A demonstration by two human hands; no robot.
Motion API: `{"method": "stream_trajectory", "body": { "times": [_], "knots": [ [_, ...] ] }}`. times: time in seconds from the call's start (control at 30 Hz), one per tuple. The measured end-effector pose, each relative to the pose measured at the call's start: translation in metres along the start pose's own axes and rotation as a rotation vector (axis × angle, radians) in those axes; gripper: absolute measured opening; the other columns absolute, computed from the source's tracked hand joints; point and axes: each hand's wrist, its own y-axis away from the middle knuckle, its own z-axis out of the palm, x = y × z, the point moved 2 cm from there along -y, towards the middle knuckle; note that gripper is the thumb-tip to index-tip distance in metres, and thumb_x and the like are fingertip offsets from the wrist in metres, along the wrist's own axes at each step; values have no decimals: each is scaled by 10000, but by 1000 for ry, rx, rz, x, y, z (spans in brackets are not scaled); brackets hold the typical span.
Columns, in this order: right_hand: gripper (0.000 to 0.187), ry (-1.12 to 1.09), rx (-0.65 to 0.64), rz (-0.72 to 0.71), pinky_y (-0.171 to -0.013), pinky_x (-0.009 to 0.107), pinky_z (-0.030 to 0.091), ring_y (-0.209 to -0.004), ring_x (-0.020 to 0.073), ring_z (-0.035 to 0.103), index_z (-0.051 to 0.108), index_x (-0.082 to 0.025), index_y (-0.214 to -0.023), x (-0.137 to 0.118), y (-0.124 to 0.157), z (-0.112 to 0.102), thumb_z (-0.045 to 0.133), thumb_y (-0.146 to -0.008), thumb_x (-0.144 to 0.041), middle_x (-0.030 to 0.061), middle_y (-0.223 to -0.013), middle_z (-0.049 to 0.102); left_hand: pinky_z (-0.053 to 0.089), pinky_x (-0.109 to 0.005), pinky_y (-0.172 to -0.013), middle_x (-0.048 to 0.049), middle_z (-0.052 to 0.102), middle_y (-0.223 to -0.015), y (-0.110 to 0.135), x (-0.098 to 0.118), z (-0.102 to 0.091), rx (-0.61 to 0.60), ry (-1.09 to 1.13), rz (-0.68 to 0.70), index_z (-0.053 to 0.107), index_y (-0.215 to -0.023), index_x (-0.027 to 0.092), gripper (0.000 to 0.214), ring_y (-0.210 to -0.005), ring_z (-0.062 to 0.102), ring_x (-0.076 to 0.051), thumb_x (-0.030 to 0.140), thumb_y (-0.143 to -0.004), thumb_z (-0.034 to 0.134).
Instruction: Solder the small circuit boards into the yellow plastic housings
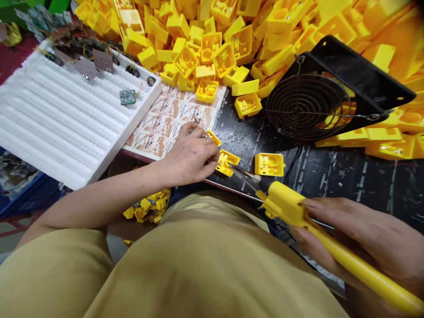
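Note:
My right hand is wrapped round a yellow soldering gun. Its thin metal tip reaches into a small open yellow plastic case near the table's front edge. Palm down, my left hand has its fingers bent, with the thumb and nearest fingers against the left side of that case. What lies under the other fingers is hidden. Beside them shows another narrow yellow piece. A second open case lies just right of the first, its hollow facing up.
Loose yellow cases are heaped along the back. A black fan with a wire guard stands at the right. On the left, a ridged white foam tray bears circuit boards and small speakers. Below the table are more yellow parts.

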Motion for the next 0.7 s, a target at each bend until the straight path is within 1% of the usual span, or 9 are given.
{"method": "stream_trajectory", "body": {
  "times": [0.07, 0.1, 0.2, 0.27, 0.33, 0.47, 0.57, 0.63, 0.7],
  "knots": [
    [454, -62, -11, -89, -565, 188, 561, -665, 122, 672, 516, -227, -1307, -3, -6, 6, 643, -871, -216, -16, -791, 702, 308, -489, -999, -36, 675, -744, -3, 1, -1, -34, -18, 8, 660, -702, 188, 229, -868, 541, -222, 274, -838, 496],
    [375, -66, -4, -100, -557, 181, 553, -651, 116, 667, 537, -216, -1254, -5, -8, 8, 619, -889, -204, -12, -765, 695, 310, -492, -996, -39, 675, -743, -4, 1, -2, -54, -25, 10, 657, -695, 187, 238, -867, 542, -225, 277, -837, 489],
    [57, -8, -4, -58, -541, 168, 536, -602, 98, 642, 602, -203, -965, -8, -14, 12, 567, -929, -230, 6, -703, 671, 316, -493, -983, -40, 669, -710, -8, 1, -4, -96, -40, 12, 651, -670, 189, 242, -834, 542, -220, 265, -823, 480],
    [118, 39, -27, -73, -567, 160, 544, -601, 91, 640, 599, -189, -827, -10, -18, 12, 573, -927, -245, 21, -691, 662, 320, -485, -975, -37, 666, -687, -10, 2, -5, -101, -44, 18, 648, -658, 191, 230, -817, 538, -214, 250, -808, 483],
    [168, 73, -40, -130, -581, 144, 543, -593, 80, 636, 594, -179, -766, -11, -23, 12, 585, -920, -247, 24, -678, 656, 325, -477, -970, -36, 667, -680, -11, 2, -5, -93, -43, 16, 643, -647, 191, 218, -812, 537, -213, 246, -793, 490],
    [103, 20, -12, -236, -582, 166, 538, -618, 80, 630, 593, -156, -815, -12, -31, 9, 693, -835, -173, 28, -700, 662, 338, -458, -967, -36, 674, -700, -10, 1, -3, -76, -21, 0, 639, -637, 186, 198, -811, 542, -211, 251, -766, 504],
    [178, -5, -48, -149, -636, 226, 553, -687, 100, 631, 603, -156, -873, -12, -32, 5, 744, -771, -116, 40, -752, 670, 338, -451, -976, -37, 675, -706, -9, 1, -1, -70, -7, -10, 646, -646, 183, 192, -819, 549, -210, 260, -759, 511],
    [190, 1, -72, -97, -667, 232, 551, -714, 95, 629, 600, -166, -894, -11, -29, 1, 741, -776, -119, 36, -771, 669, 338, -458, -977, -39, 674, -704, -9, 0, 0, -69, -8, -13, 645, -647, 182, 198, -818, 550, -212, 268, -762, 508],
    [175, 14, -63, -107, -673, 213, 546, -712, 82, 628, 594, -174, -911, -9, -27, -2, 728, -801, -147, 24, -766, 664, 337, -468, -978, -40, 671, -696, -9, 0, 0, -72, -19, -9, 642, -643, 183, 206, -815, 550, -214, 273, -766, 503]
  ]
}}
